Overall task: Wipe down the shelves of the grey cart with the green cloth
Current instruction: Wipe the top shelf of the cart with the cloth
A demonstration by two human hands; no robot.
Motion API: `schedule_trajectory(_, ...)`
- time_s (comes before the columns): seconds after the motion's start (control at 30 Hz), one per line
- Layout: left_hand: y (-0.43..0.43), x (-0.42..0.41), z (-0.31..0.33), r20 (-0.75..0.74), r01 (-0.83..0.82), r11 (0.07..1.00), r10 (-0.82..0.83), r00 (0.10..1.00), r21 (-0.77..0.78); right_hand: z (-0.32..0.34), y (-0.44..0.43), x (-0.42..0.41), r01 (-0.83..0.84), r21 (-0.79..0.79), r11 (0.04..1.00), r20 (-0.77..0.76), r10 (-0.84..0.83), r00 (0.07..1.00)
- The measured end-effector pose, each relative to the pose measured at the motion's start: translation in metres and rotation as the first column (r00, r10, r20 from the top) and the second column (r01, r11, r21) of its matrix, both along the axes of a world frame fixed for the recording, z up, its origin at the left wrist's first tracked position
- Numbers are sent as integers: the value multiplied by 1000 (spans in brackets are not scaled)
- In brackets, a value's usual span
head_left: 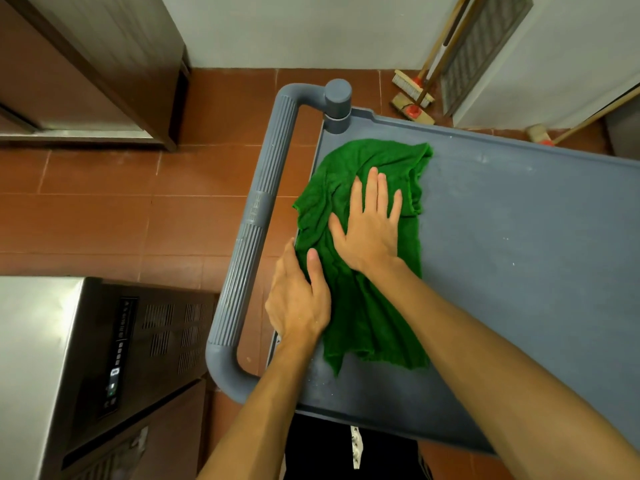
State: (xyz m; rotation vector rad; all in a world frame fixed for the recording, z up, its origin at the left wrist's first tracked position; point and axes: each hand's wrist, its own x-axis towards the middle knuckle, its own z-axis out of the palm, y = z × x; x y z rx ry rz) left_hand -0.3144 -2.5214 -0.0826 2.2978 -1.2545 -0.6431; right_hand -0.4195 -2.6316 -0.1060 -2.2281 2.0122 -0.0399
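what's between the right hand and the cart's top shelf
The green cloth: the right hand presses flat on it, and it lies on the grey cart's top shelf, in the head view.

**Much of Cart Out of Sight**

The grey cart runs off the right edge, lower shelves hidden beneath its top one. The left hand's fingertips vanish at the green cloth's rim. Broom handles are cropped above; control panel markings are too small to read.

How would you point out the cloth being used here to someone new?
Find the grey cart on the right. On its top shelf, beside the ribbed handle, lies the green cloth. It alone is bright green and crumpled.
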Motion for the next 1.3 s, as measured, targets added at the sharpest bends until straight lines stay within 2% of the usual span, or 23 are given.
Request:
schedule_trajectory(0.33, 1, 4, 2, 10, 77, 996, -78, 997, 46, 6, 65, 2, -91, 79, 993, 23, 89, 996)
schedule_trajectory(0.83, 3, 6, -3, -13, 39, 999, -38, 999, 15, 23, 138, -17, -258, 254, 932, 144, 227, 963)
schedule_trajectory(1.1, 5, 8, -5, -7, 67, 996, -67, 998, 50, 31, 169, -54, -440, 294, 848, 214, 391, 895)
schedule_trajectory(1.3, 10, 7, -3, 5, 123, 992, -123, 992, 40, 37, 167, -102, -561, 312, 767, 197, 526, 828)
